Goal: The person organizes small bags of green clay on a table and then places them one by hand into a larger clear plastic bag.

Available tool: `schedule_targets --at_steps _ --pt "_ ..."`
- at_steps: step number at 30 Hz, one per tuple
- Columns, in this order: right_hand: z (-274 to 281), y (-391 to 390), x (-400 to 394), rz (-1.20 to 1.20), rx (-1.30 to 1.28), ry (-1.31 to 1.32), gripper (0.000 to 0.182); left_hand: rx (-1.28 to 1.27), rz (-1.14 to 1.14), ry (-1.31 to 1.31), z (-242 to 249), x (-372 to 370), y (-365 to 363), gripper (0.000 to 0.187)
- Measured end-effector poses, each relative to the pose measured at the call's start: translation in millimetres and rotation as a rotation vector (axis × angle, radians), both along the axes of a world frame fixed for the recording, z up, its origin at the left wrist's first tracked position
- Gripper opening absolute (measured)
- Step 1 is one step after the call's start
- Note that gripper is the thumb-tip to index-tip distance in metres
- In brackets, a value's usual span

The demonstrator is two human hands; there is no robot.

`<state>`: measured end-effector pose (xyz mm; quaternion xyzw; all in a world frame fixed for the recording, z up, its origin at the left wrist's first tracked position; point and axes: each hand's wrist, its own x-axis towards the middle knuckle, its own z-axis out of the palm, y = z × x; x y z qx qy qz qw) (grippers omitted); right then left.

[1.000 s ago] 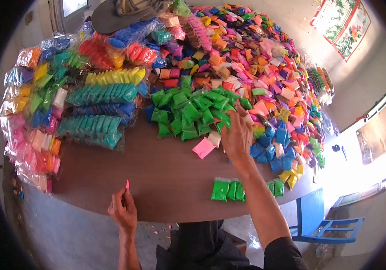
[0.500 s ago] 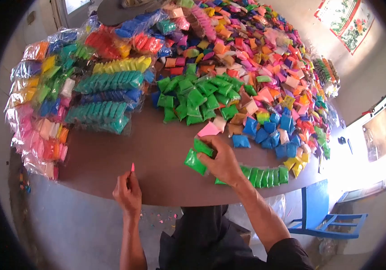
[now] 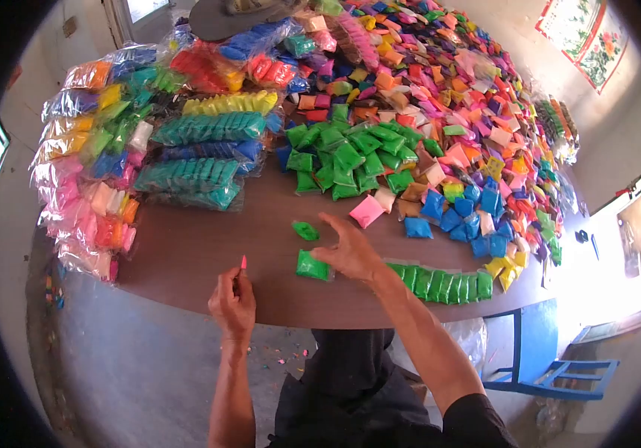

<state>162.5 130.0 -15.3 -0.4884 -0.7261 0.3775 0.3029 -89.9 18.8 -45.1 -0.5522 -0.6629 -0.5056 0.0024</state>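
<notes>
My left hand (image 3: 232, 302), fingers closed, holds a small pink pointed piece (image 3: 244, 262) upright above the table's front edge; its kind is not clear. My right hand (image 3: 352, 252) is open, thumb and index finger spread apart. Its thumb is at the edge of a square green packet (image 3: 311, 266), and whether it touches is hard to tell. Left of the index fingertip is a second green packet (image 3: 305, 230), seen at a slant. Beneath my right wrist begins a row of green packets (image 3: 443, 284) in a clear sleeve.
A heap of loose green packets (image 3: 346, 155) lies beyond my hands, before a big multicoloured pile (image 3: 440, 82). Bagged teal packets (image 3: 190, 175) and other bundles cover the left side. One pink packet (image 3: 367, 212) sits near my right hand. A blue chair (image 3: 537, 351) stands at right.
My right hand has spread its fingers and let go of the two green packets, which are now apart from each other. My left hand still holds the pink piece. The view has shifted slightly.
</notes>
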Motion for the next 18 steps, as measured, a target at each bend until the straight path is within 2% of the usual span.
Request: schedule_targets --at_steps 2,4,6,9,12,15,18 --pt "4 -7 3 -0.054 0.031 -0.085 0.073 0.025 0.009 0.034 0 0 1 0.008" --pt "17 -24 6 -0.101 0.026 -0.044 0.07 0.021 0.01 0.034 -1 0 1 0.008" --pt "28 -44 7 -0.137 -0.041 0.117 0.065 -0.006 0.009 -0.002 -2 0 0 0.007" --pt "8 -74 5 -0.185 -0.077 0.122 0.041 -0.042 0.04 0.013 3 2 -1 0.006" --pt "3 -98 2 -0.13 0.069 0.016 0.026 0.004 0.027 0.048 -3 -1 1 0.006" --pt "7 -120 -3 -0.158 0.313 -0.158 0.021 -0.022 -0.007 -0.009 1 -1 0 0.006" --pt "-5 -134 -1 -0.183 0.486 -0.164 0.025 -0.119 -0.06 -0.059 17 4 -10 0.006"
